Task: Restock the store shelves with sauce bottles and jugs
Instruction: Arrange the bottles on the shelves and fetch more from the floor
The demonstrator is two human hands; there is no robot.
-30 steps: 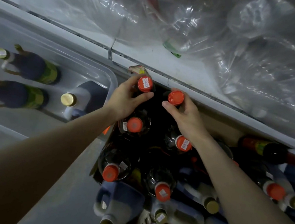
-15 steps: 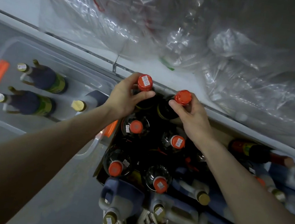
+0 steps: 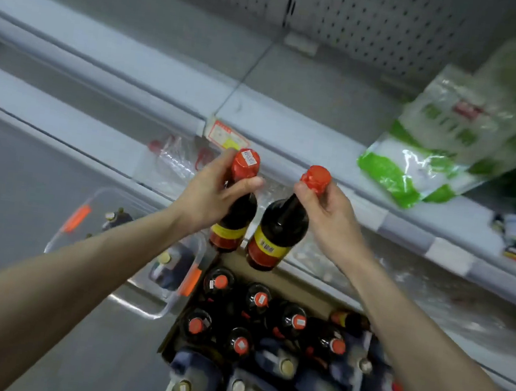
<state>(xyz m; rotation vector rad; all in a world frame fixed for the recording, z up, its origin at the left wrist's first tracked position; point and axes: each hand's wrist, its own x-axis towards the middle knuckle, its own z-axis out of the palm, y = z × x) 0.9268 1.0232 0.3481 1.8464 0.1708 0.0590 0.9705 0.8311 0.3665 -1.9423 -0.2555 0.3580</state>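
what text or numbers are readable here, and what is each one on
No text here is sharp enough to quote.
White sticker on the left bottle cap: print too small.
Yellow label band on the right bottle: dark characters, blurred.
Shelf-edge price tag: blurred.
Green and white bag: green characters and a red mark, blurred.
Cap stickers in the box: too small.

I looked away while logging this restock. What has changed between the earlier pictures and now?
Both bottles rose out of the box toward the shelf: the left hand lifted the left bottle, the right hand the right bottle. Nothing was let go. Unchanged: each grip at the red-capped neck, the other bottles standing in the box, the clear bin beside it.
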